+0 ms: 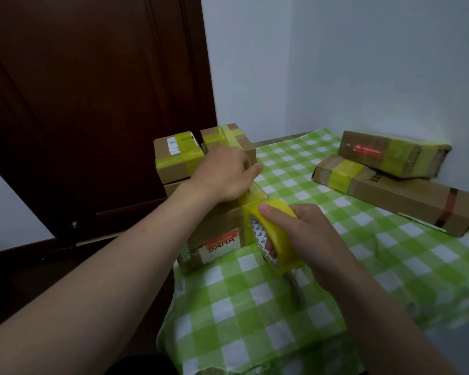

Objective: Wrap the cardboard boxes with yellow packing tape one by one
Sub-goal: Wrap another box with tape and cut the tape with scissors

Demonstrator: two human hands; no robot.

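One tape roll (280,240) sits in right grip (309,231), beside box (217,223).

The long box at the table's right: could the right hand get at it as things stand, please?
Probably not yet: the cloth towards the long box lies bare, but the right hand grips the tape roll, whose strip joins the near box.

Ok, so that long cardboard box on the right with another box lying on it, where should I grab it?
Probably its free near end, by the dark band, coming from the right. The long box lies flat and thin, so one grip spans it there; the far end is pinned under the taped box, best lifted off first.
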